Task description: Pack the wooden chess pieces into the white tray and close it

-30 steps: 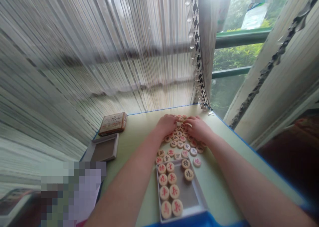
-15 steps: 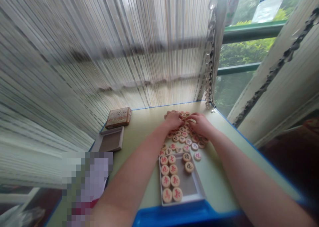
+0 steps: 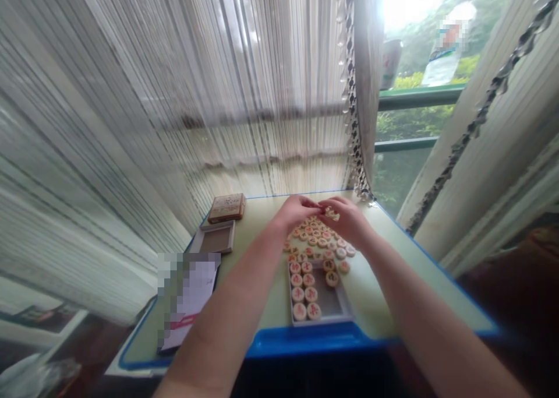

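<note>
My left hand (image 3: pixel 300 209) and my right hand (image 3: pixel 343 216) meet fingertip to fingertip over the far part of a spread of round Chinese chess pieces (image 3: pixel 315 233). The fingers of both are closed in a pinch; whatever is between them is too small and hidden to make out. Nearer to me lies an open shallow white box (image 3: pixel 329 302). Two columns of red-marked pieces (image 3: pixel 310 295) fill its left side, and two dark-marked pieces (image 3: pixel 331 278) sit at its upper right. Some loose pieces lie just beyond and to the right of the box.
A second shallow tray (image 3: pixel 216 238) and a brown patterned box (image 3: pixel 226 207) stand on the left of the blue-edged table (image 3: pixel 262 270). A partly blurred flat item (image 3: pixel 192 296) lies nearer. String curtains (image 3: pixel 271 95) hang behind; a window with a bottle (image 3: pixel 441 66) is at right.
My hands have lifted from among the loose pieces and come together at the fingertips. The camera view has shifted, so the table sits differently in the picture. The boxed pieces appear unchanged.
</note>
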Motion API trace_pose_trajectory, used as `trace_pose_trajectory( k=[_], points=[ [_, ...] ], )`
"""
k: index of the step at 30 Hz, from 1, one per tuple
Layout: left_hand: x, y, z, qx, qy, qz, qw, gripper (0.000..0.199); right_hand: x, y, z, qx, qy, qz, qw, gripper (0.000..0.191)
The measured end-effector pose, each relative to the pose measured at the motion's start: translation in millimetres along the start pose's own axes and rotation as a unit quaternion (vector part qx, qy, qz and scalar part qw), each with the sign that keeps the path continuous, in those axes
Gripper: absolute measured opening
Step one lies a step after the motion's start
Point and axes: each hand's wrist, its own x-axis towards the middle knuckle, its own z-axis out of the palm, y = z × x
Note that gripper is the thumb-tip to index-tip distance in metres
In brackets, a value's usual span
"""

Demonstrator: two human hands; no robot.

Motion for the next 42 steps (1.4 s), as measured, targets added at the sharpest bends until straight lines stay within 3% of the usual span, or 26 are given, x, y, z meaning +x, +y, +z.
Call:
trace_pose_trajectory(
  k=[8, 13, 15, 18, 20, 23, 30, 35, 42],
  points=[
    [-82.0, -5.0, -0.8, 0.009, -0.046, -0.024, 0.999, 0.021, -62.0, -47.8, 3.9, 0.054, -0.004, -0.012, 0.998, 0.021],
    [-119.6, -14.9, 11.5, 0.019, -0.083, 0.048, 0.995, 0.027, -104.9, -68.4, -3.2, 0.065, 0.028, -0.003, 0.997, 0.017],
    [-131.9, -16.9, 17.0, 0.062, -0.058, 0.095, 0.992, 0.029, -118.6, -72.8, -8.2, 0.074, 0.029, 0.017, 0.997, 0.018],
    [-147.2, -21.5, 21.0, 0.166, 0.031, 0.199, 0.965, 0.024, -134.5, -73.3, -12.3, 0.098, 0.009, 0.049, 0.994, 0.019],
    [-154.7, -26.9, 20.4, 0.230, 0.065, 0.255, 0.937, 0.019, -140.3, -70.4, -12.4, 0.113, -0.024, 0.064, 0.991, 0.018],
    [-161.3, -35.8, 17.6, 0.301, 0.090, 0.265, 0.912, 0.022, -140.6, -63.0, -10.8, 0.127, -0.088, 0.063, 0.986, 0.018],
    [-166.4, -38.4, 25.1, 0.388, 0.050, 0.278, 0.877, 0.028, -129.7, -48.0, -14.7, 0.145, -0.163, 0.031, 0.976, 0.016],
    [-168.8, -34.9, 30.6, 0.419, 0.052, 0.245, 0.873, 0.031, -132.7, -48.0, -19.6, 0.126, -0.166, -0.003, 0.978, 0.015],
    [-172.9, -31.0, 32.0, 0.423, 0.016, 0.253, 0.870, 0.032, -146.2, -50.4, -25.4, 0.098, -0.100, -0.022, 0.990, 0.019]
  ],
)
